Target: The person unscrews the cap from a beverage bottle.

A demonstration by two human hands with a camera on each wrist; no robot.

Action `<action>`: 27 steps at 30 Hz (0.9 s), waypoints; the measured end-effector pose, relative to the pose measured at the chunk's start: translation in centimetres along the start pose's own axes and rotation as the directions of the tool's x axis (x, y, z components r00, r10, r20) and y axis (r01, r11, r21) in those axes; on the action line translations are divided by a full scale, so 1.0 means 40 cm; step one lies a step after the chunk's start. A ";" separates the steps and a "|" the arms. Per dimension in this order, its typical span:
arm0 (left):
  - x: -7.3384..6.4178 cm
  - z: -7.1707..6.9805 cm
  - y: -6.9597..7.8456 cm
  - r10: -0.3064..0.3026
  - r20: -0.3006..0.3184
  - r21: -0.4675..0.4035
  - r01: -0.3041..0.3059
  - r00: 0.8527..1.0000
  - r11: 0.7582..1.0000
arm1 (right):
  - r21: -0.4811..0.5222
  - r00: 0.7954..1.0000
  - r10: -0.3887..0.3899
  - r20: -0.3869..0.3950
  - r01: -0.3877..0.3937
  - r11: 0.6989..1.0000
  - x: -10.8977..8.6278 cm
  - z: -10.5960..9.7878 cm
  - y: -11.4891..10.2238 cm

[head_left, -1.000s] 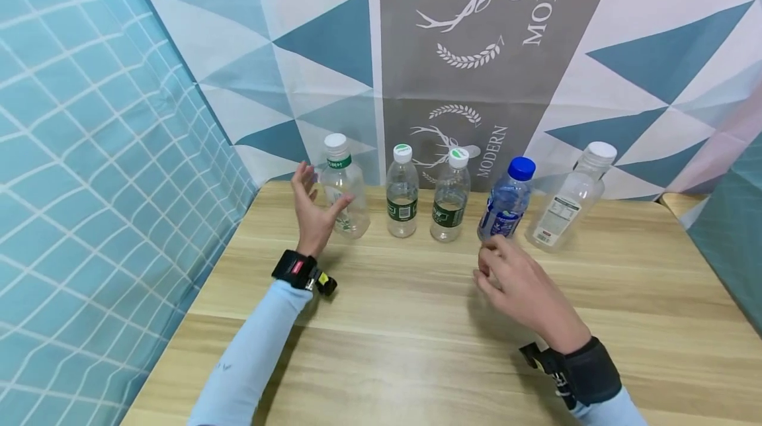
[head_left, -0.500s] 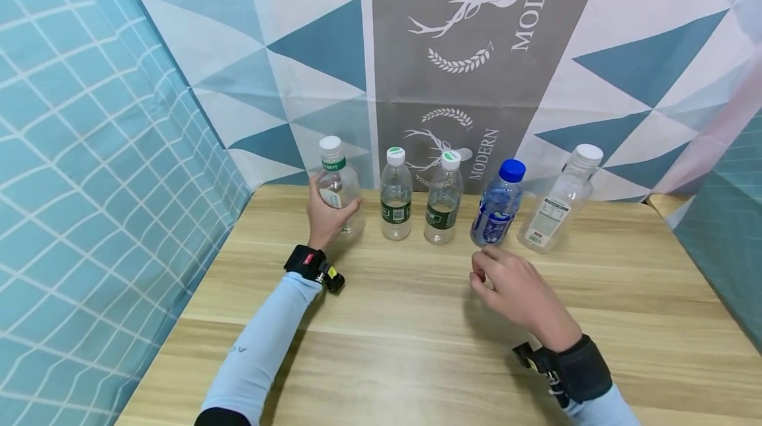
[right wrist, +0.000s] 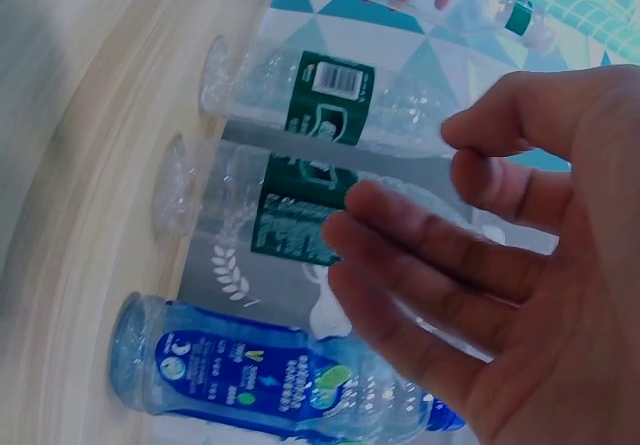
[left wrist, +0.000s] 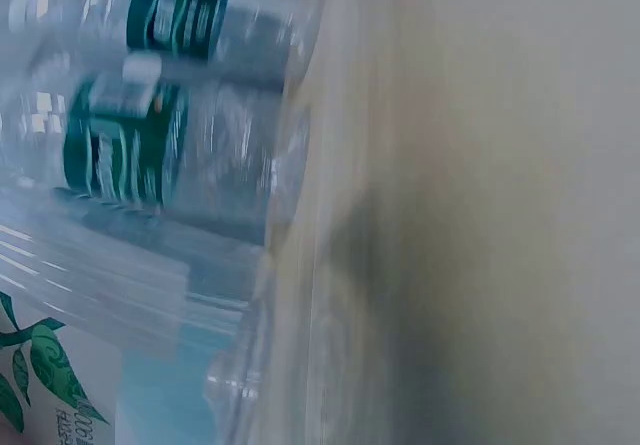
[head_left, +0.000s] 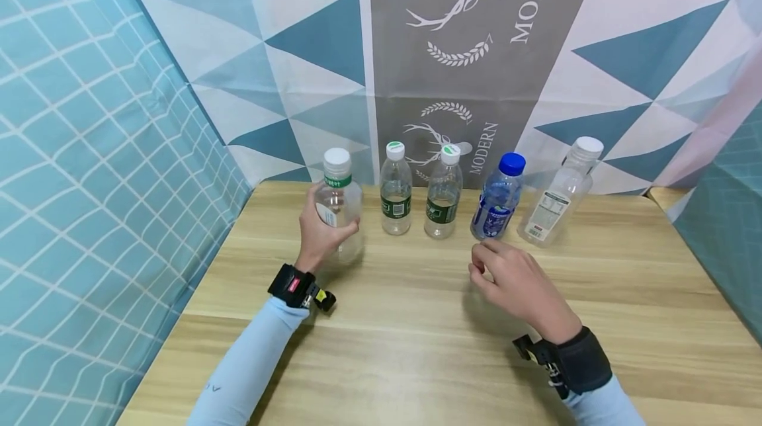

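Observation:
My left hand (head_left: 321, 231) grips a large clear plastic bottle (head_left: 345, 200) with a white cap and a green neck band, thumb on its near side and fingers round the far side. The bottle stands upright; whether its base touches the table, I cannot tell. The left wrist view is blurred and shows its leaf-printed label (left wrist: 50, 365). My right hand (head_left: 518, 280) holds nothing, its fingers loosely bent, just in front of a blue-capped bottle (head_left: 497, 208) with a blue label. In the right wrist view that blue-labelled bottle (right wrist: 240, 370) lies beyond the fingertips.
Two small clear bottles with green labels (head_left: 395, 206) (head_left: 441, 210) stand in the middle of the row. A larger clear bottle (head_left: 556, 204) with a white cap stands at the right end. Behind the wooden table (head_left: 393, 346) hangs a patterned cloth (head_left: 321, 36).
My left hand has closed round the large clear bottle and brought it a little toward me, out of the row. My right hand stays nearly where it was.

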State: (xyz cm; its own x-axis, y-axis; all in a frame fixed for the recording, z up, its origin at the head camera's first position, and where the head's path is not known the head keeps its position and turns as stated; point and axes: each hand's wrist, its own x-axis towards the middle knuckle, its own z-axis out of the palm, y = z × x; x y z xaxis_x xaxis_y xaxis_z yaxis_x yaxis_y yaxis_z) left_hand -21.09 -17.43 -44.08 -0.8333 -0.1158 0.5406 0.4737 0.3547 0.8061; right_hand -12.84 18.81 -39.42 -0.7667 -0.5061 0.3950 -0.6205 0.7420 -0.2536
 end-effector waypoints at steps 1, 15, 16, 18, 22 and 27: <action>-0.019 -0.002 0.015 -0.001 0.025 0.013 0.001 1.000 1.000 | 0.003 1.000 -0.010 -0.010 0.010 1.000 -0.001 0.000 -0.003; -0.196 0.118 0.214 0.109 0.480 0.250 -0.254 0.871 0.934 | 0.076 0.958 -0.030 -0.284 0.054 0.996 -0.005 -0.037 -0.061; -0.194 0.129 0.221 0.114 0.500 0.282 -0.286 0.858 0.916 | 0.064 0.952 -0.032 -0.306 0.054 0.996 -0.003 -0.041 -0.060; -0.186 0.150 0.233 0.129 0.535 0.327 -0.345 0.835 0.880 | 0.031 0.939 -0.024 -0.343 0.037 0.999 0.002 -0.051 -0.058; -0.173 0.174 0.250 0.153 0.578 0.393 -0.438 0.801 0.809 | -0.066 0.932 0.051 -0.358 -0.080 0.995 0.005 -0.067 -0.056; -0.164 0.173 0.254 0.249 0.576 0.511 -0.581 0.778 0.634 | -0.079 0.927 0.321 -0.194 -0.341 0.937 0.002 -0.074 -0.066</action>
State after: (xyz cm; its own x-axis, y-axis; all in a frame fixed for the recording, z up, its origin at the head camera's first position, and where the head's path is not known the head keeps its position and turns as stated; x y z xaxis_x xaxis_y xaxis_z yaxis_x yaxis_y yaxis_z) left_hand -12.80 -6.64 -41.09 -0.6948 0.5327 0.4833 0.6387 0.7659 0.0739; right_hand -10.78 18.10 -36.09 -0.8780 -0.1458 0.4559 -0.3070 0.9023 -0.3027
